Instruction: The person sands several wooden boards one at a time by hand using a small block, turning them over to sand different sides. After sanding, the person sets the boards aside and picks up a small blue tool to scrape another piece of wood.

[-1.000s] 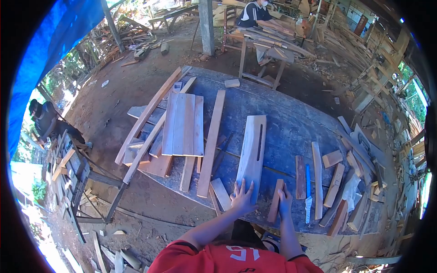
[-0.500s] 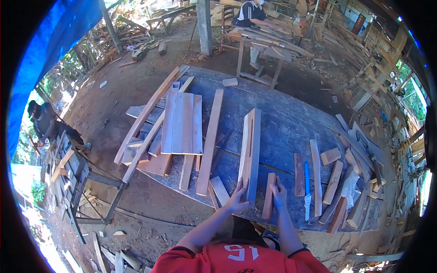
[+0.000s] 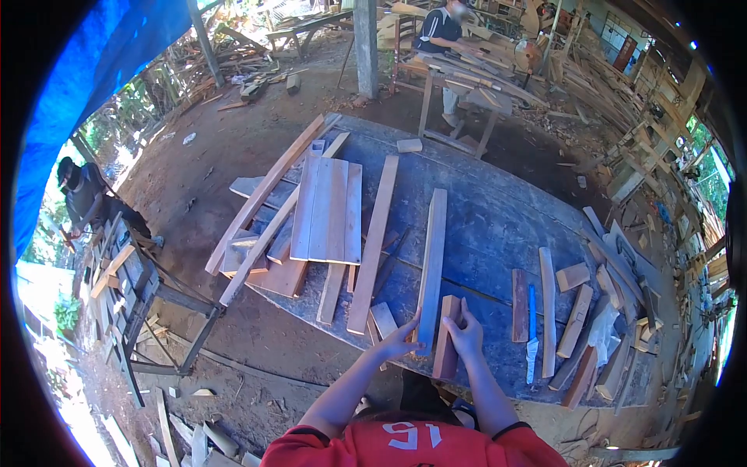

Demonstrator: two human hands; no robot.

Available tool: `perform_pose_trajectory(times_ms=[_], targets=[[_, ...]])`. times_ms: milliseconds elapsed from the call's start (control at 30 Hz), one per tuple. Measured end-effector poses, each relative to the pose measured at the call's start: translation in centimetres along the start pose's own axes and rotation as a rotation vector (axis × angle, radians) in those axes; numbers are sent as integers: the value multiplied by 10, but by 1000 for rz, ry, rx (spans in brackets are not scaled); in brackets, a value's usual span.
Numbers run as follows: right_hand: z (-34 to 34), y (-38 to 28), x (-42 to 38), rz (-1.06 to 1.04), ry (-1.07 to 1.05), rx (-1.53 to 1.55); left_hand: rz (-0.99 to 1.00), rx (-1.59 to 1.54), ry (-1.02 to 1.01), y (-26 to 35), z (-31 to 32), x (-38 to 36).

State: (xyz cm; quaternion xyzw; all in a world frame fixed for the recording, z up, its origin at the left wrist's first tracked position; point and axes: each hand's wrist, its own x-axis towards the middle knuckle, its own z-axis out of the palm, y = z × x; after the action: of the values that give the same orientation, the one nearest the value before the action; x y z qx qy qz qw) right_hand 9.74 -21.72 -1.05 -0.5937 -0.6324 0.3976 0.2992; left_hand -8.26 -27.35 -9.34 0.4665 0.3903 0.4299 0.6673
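A long squared wooden beam (image 3: pixel 433 261) lies lengthwise in front of me, its near end close to the table's front edge. My left hand (image 3: pixel 398 342) grips that near end from the left side. Just right of it is a short reddish-brown wooden block (image 3: pixel 446 350). My right hand (image 3: pixel 467 333) holds this block from the right, thumb towards its top and fingers along the far right side. A narrow gap separates the beam and the block at their near ends.
The blue-topped table (image 3: pixel 498 226) carries a slatted wooden panel (image 3: pixel 327 210) and long planks on the left. On the right are a blue-handled saw-like tool (image 3: pixel 532 327), a plastic bag (image 3: pixel 603 327) and several offcuts. Two people work at other benches, far (image 3: pixel 440 31) and left (image 3: pixel 89 194).
The long beam has turned, so its pale slotted side no longer shows. My right hand has shifted its hold on the short block, which sits closer to the beam. The view has swung slightly left.
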Motion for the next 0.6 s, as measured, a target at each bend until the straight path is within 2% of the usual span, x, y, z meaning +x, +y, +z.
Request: perform_pose_trajectory(times_ms=[67, 133, 167, 200, 233, 267, 333, 367, 433, 600], targets=[[3, -11, -2, -34, 41, -105, -24, 88, 23, 14, 3, -7], [3, -31, -2, -45, 20, -331, -102, 459, 17, 41, 1, -17], [10, -22, 1, -142, 63, -372, -95, 468, 19, 40, 0, -19], [14, -27, 0, -145, 65, -368, -89, 604, 191, 33, 2, -27], [16, -35, -4, -144, 50, -493, -84, 731, 363, 38, 8, -33], [18, -38, -7, -139, 33, -617, -86, 730, 360, 44, 14, -39], [27, -28, -10, -190, 52, -581, -309, 908, 279, 93, 41, -57], [31, -29, -11, -188, 61, -616, -312, 910, 279, 102, 50, -62], [35, -31, -10, -187, 63, -650, -282, 1172, 113, 107, 69, -66], [41, -39, 15, -199, 70, -713, -369, 1196, 112, 105, 75, -32]])
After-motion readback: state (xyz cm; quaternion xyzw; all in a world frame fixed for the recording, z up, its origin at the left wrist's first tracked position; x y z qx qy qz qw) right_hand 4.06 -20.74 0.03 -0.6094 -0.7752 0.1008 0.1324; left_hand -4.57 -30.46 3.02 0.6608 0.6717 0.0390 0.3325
